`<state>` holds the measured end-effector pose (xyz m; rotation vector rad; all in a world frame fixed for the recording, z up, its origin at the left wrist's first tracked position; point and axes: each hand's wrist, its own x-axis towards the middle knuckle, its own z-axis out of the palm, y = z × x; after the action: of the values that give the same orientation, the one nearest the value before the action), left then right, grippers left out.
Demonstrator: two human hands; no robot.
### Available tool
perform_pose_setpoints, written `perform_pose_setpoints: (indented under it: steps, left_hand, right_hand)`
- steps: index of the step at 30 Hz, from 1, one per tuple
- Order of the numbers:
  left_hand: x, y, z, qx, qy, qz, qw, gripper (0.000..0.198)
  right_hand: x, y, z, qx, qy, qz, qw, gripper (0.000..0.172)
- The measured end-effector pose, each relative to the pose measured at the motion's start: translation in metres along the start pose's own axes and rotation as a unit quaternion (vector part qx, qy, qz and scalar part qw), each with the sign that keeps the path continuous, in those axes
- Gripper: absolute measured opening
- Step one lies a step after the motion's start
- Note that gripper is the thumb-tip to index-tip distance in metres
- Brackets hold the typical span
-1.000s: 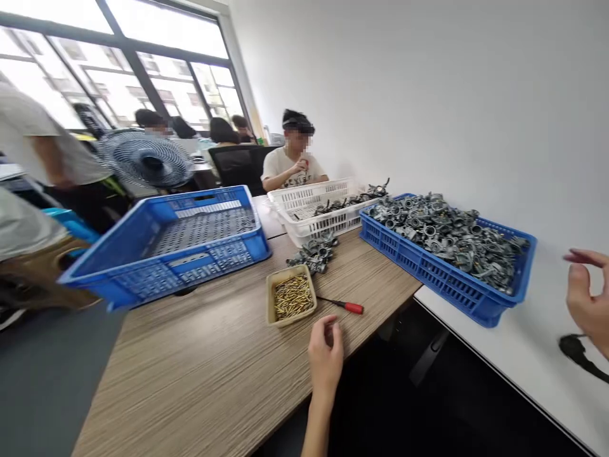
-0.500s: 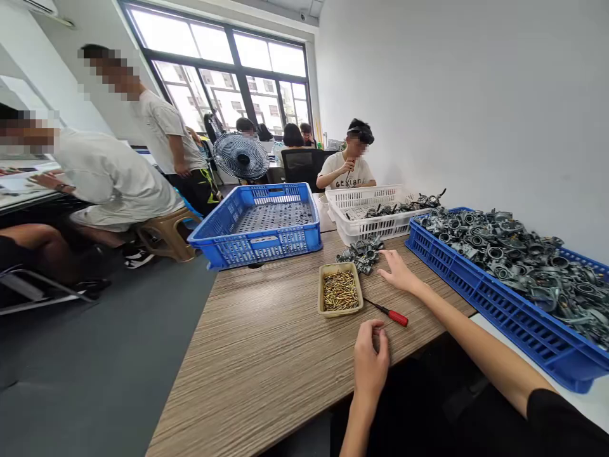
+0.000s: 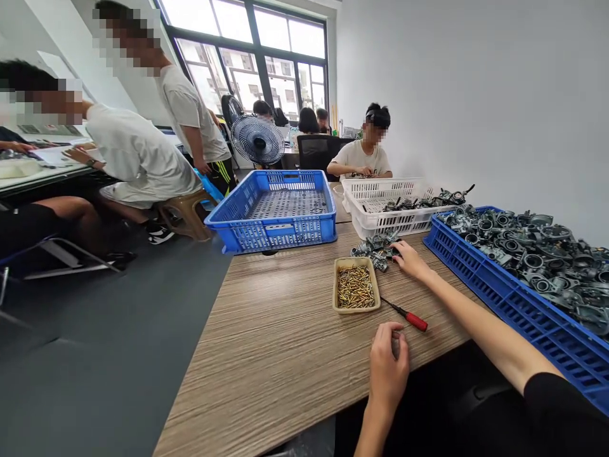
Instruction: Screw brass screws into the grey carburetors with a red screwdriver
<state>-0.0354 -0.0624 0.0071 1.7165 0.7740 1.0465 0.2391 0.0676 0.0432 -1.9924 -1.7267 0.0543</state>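
My right hand (image 3: 413,261) is at the right end of a small pile of grey metal carburetor bodies (image 3: 373,247), its thumb and fingertips closed on the edge of one. My left hand (image 3: 390,355) rests near the table's front edge, fingers loosely curved and thumb apart, with nothing in it. Between the hands lies a screwdriver (image 3: 415,320) with a red handle, its dark shaft pointing toward a beige tub (image 3: 335,298). Many small brass-coloured screw-like pieces fill that tub.
A blue crate (image 3: 276,242) stands at the table's far left. Beside it, a white crate (image 3: 380,227) holds some dark parts. Along the right, another blue crate (image 3: 504,317) is heaped with carburetor bodies. A person (image 3: 364,155) sits beyond the white crate; others are at the left.
My right hand has gone from open beside the pile to touching the carburetor body at its right end. My left hand stays by the table edge. The view has shifted slightly.
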Motion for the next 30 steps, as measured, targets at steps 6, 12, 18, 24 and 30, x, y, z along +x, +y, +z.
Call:
perform_pose_setpoints:
  steps: [6,12,18,24,30]
  left_hand:
    - [0.000,-0.002,0.002,-0.001,-0.001,0.006,1.000,0.018]
    - [0.002,-0.005,0.005,0.012,0.003,0.011,1.000,0.018]
    - [0.003,-0.009,0.009,0.033,0.013,0.031,0.999,0.017]
    - [0.003,-0.011,0.010,0.060,0.008,0.032,0.998,0.015]
    - [0.002,-0.011,0.011,0.077,0.010,0.032,0.996,0.015]
  right_hand:
    - [-0.023,0.018,-0.010,0.093,0.071,0.089,0.989,0.032]
    - [-0.055,0.021,-0.033,0.246,0.054,0.225,0.941,0.031]
    - [-0.099,0.002,-0.053,0.363,-0.051,0.310,0.877,0.037]
    - [-0.106,-0.008,-0.056,0.370,-0.106,0.366,0.848,0.048]
    - [-0.103,-0.009,-0.048,0.326,-0.123,0.388,0.853,0.053]
